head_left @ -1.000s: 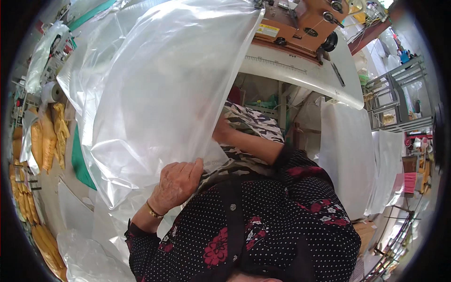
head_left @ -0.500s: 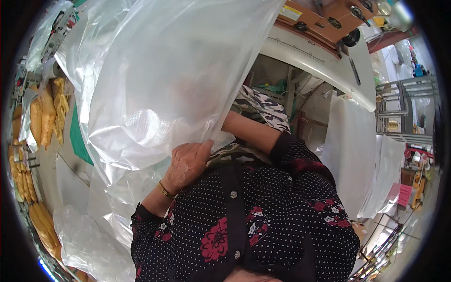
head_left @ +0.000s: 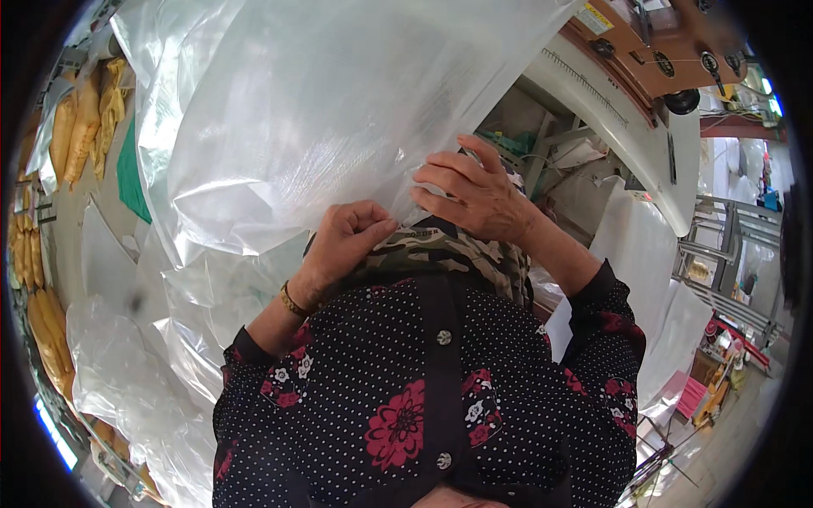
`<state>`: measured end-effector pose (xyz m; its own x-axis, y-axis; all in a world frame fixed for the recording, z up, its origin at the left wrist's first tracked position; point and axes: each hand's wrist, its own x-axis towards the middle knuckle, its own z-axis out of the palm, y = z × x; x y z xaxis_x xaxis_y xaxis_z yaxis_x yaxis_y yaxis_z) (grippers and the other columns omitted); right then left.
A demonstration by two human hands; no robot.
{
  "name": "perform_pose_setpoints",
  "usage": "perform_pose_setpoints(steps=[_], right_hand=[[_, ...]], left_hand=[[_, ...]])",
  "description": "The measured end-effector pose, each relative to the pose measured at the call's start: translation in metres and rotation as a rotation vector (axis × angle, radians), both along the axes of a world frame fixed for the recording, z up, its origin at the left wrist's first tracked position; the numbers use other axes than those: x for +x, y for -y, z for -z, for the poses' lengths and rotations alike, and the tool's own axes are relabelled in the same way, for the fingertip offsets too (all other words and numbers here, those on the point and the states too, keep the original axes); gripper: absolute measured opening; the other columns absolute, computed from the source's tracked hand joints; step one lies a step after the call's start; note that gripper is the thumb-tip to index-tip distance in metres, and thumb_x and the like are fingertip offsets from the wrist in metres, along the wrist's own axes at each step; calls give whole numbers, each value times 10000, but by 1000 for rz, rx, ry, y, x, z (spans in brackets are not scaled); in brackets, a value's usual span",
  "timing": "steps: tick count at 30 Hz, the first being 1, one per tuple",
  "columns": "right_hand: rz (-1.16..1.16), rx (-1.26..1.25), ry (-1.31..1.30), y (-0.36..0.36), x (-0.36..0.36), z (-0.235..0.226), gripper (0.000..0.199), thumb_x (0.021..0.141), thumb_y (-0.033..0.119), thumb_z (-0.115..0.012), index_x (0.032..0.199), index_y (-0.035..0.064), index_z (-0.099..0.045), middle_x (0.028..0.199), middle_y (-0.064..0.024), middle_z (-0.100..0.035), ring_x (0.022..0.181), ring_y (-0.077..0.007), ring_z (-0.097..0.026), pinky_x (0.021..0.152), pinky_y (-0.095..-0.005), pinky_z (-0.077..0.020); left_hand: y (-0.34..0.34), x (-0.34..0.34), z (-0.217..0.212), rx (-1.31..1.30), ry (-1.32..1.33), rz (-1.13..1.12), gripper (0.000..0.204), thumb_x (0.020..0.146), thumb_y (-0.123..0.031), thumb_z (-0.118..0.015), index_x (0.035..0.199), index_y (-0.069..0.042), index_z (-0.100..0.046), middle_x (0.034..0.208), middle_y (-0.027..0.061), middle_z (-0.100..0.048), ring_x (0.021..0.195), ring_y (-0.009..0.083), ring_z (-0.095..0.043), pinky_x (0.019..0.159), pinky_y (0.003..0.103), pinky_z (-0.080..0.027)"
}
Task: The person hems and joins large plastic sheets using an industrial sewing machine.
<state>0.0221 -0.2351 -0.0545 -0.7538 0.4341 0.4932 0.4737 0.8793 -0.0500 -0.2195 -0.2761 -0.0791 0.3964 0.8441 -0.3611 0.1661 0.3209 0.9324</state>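
A large translucent white plastic sheet [head_left: 339, 93] drapes from the top of the view down to my lap. At its near lower edge my left hand [head_left: 343, 237] is closed, pinching the plastic between thumb and fingertips. On the sheet's right edge lies my right hand [head_left: 474, 190], its fingers spread apart and slightly curled, with no grip to be seen. The right thumb is hidden. Beneath both hands, camouflage cloth [head_left: 440, 254] covers my lap.
To the upper right stands a brown sewing machine [head_left: 648, 51] on a pale table with a ruler strip [head_left: 584, 80]. More plastic [head_left: 127, 372] heaps at the left, near yellow bundles [head_left: 80, 127]. Pale sheets [head_left: 627, 245] hang below the table, beside a metal rack [head_left: 720, 241].
My right hand has come out from behind the plastic sheet and is now over its right edge, fingers spread. My left hand stays at the near edge. The whole view has shifted.
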Motion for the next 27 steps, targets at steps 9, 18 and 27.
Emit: perform_pose_setpoints(steps=[9, 18, 27], right_hand=[[-112, -60, 106, 4, -9, 5, 189, 799, 176, -600, 987, 171, -602, 1026, 30, -561, 1030, -142, -524, 1006, -385, -354], [-183, -69, 69, 7, -20, -1, 147, 763, 179, -620, 897, 119, -621, 894, 18, -536, 896, -150, -526, 833, -344, -427], [-124, -93, 101, 12, -28, -1, 152, 754, 161, -646, 888, 90, -637, 916, 0, -553, 903, -167, -543, 857, -352, -418]], left_hand=[[-12, -10, -7, -271, 92, 163, 196, 908, -213, -655, 804, -48, -641, 621, -93, -494, 538, -7, -385, 478, 184, -289], [1, -5, -23, 76, -179, 186, 199, 845, -203, -714, 864, -27, -622, 615, -33, -516, 526, 71, -466, 493, 233, -378], [19, 8, -27, 907, -455, 22, 416, 765, -14, -719, 1150, -22, -562, 843, 95, -675, 647, 257, -631, 564, 334, -511]])
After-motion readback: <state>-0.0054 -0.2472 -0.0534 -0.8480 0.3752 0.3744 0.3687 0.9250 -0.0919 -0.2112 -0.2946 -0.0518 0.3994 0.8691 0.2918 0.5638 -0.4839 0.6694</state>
